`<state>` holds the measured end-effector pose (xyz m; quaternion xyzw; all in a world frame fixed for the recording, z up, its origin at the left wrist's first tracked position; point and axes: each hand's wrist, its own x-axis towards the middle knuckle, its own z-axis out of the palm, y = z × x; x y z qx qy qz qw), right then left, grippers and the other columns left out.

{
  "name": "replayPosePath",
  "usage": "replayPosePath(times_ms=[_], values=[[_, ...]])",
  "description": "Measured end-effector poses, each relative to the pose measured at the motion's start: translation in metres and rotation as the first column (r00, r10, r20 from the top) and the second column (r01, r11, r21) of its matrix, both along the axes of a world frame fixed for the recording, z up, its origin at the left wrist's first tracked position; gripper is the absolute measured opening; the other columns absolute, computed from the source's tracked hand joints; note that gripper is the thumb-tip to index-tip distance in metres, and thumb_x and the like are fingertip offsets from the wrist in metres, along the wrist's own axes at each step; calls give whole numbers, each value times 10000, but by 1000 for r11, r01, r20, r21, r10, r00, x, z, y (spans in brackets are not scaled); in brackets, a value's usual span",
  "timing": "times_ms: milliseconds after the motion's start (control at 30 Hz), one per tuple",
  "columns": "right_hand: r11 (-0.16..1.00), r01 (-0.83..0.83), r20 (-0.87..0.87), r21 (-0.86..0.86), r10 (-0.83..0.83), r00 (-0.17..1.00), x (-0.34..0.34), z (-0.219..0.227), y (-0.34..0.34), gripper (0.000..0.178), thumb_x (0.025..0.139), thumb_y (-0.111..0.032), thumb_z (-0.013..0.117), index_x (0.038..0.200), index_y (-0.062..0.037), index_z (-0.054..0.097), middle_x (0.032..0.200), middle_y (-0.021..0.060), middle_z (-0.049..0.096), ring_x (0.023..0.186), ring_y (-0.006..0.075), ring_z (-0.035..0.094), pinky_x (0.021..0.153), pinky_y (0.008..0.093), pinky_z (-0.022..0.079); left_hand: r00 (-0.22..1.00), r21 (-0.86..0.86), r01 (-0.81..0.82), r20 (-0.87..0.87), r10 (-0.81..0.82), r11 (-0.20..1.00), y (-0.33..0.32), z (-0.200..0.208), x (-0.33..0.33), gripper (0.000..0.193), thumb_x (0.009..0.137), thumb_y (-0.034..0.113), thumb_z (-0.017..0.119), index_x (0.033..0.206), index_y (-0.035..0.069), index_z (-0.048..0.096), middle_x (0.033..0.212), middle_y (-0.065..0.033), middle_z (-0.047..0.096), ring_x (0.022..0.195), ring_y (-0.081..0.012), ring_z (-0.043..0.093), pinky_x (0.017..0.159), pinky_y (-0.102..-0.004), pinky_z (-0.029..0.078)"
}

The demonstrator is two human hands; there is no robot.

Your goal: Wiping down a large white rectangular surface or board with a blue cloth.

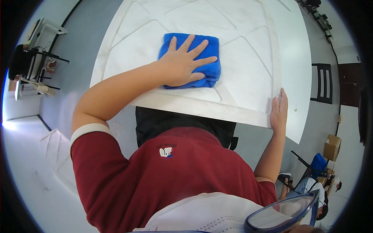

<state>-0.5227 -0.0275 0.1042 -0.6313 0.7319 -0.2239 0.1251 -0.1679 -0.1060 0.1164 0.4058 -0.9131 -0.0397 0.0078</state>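
Note:
My left hand (182,64) lies flat on a folded blue cloth (213,47), its fingers spread wide. Under the cloth is a large white panel (248,85) with raised ridges in angled lines and a raised rim. Faint greyish smudges show on its surface. At the panel's near right corner my right hand (279,108) rests against the side edge, fingers stretched out along it and not wrapped round anything. The panel's near edge sticks out past the table, close to my body.
The white table (295,77) shows along the panel's right side. A dark slatted chair (322,83) stands beyond it. Lower right are a cardboard box (332,147) and a seated person (311,186). Another light panel (58,155) is at the lower left, and a desk (39,42) stands upper left.

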Motion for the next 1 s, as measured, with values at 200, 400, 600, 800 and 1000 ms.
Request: replayPosePath(times_ms=[200,400,600,800,1000], values=[[1000,-9,-19,12,9,1000,-1,-2,0,500,898,-235,391,1326,8,307,1368,180,325,1288,333,249,1057,387,188,998,43,-67,3,66,997,8,0,16,564,825,380,524,1349,313,324,1468,-102,111,1334,-396,56,1005,-638,90],[1000,-8,-5,14,8,1000,-3,-2,-2,485,898,-208,395,1327,-1,309,1368,175,329,1287,319,260,1056,380,189,995,47,-54,-78,58,997,3,-7,16,552,821,370,539,1336,313,349,1467,-103,112,1338,-388,39,1009,-635,72],[1000,-5,23,-11,6,1000,-4,-4,-2,500,881,-199,441,1320,3,316,1352,186,340,1269,319,288,1050,378,206,994,21,-50,-92,52,999,2,-10,17,545,827,366,530,1337,319,344,1462,-113,126,1332,-399,55,1005,-640,87],[1000,2,-61,15,-1,998,0,-3,0,568,849,-232,514,1322,3,304,1344,198,340,1259,320,302,1041,377,230,993,7,-45,-110,46,999,6,-10,22,531,840,372,501,1342,318,336,1460,-118,134,1330,-402,66,1003,-639,91],[999,19,-75,32,-17,997,4,-1,1,585,845,-239,513,1328,1,289,1345,199,329,1255,325,303,1041,373,230,982,15,-183,-42,184,983,9,-6,60,550,837,377,493,1353,306,318,1461,-121,141,1331,-397,82,1009,-625,77]])
